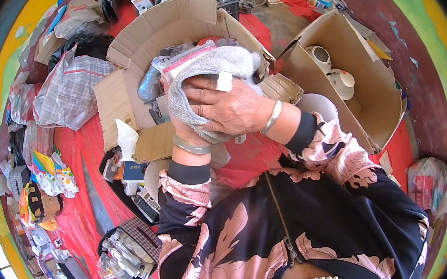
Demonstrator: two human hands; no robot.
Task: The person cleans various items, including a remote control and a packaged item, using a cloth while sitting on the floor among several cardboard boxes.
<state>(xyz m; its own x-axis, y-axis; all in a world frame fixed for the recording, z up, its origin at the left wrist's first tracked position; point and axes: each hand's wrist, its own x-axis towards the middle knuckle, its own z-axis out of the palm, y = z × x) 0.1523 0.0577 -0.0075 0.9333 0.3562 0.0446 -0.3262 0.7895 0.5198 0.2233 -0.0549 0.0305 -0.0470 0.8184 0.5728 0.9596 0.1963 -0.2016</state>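
Both my hands are at a fuzzy grey cloth piece, curved like a hat or slipper, with a white tag on it. My right hand lies across it, fingers bent and pressed into its hollow. Much of my left hand is hidden behind the cloth and my right hand; it grips the cloth's near side. Beneath and beyond stands an open cardboard box, holding a clear blue-tinted bottle-like thing and several packaged items. I wear a bangle on each wrist.
At the right, another open cardboard box holds white cup-like things. A plaid bag stands at the left. Below it, a checked container is full of plastic-wrapped things. Red sheeting covers part of the floor.
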